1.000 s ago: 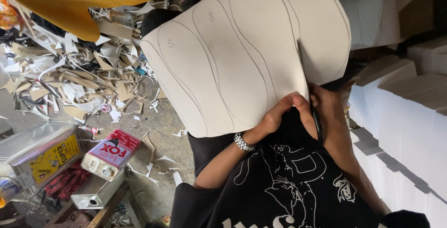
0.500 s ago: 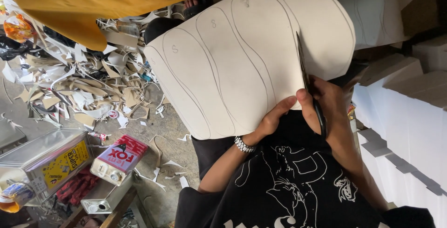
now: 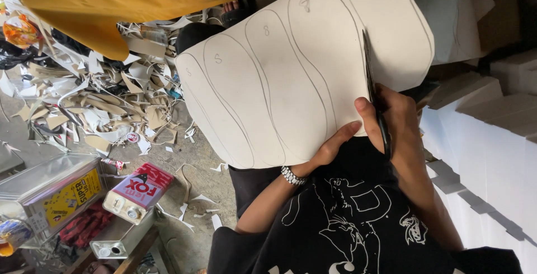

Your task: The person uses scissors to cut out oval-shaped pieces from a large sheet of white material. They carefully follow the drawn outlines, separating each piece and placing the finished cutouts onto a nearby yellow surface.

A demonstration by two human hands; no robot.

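We note offcuts [image 3: 95, 106] on floor at left. Our left hand [image 3: 333, 145], wrist bent up, pinches the lower edge of the pencil-marked card sheet [image 3: 291, 78], held upright mid-view. Our right hand [image 3: 394, 117] grips scissors [image 3: 373, 92], blades shut into sheet's rt side.

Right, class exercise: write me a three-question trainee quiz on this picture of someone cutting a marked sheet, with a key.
1. True or false: the scissors are cutting into the pale sheet from its near edge.
2. Which hand works the scissors? A) the right hand B) the left hand C) neither
3. Fill in: the left wrist wears a metal ______.

Key
1. True: the blades run up into the sheet along a drawn line.
2. A: the right hand grips the handles, while the left hand holds the sheet's lower edge.
3. Bracelet, or a watch band; the picture does not settle which.
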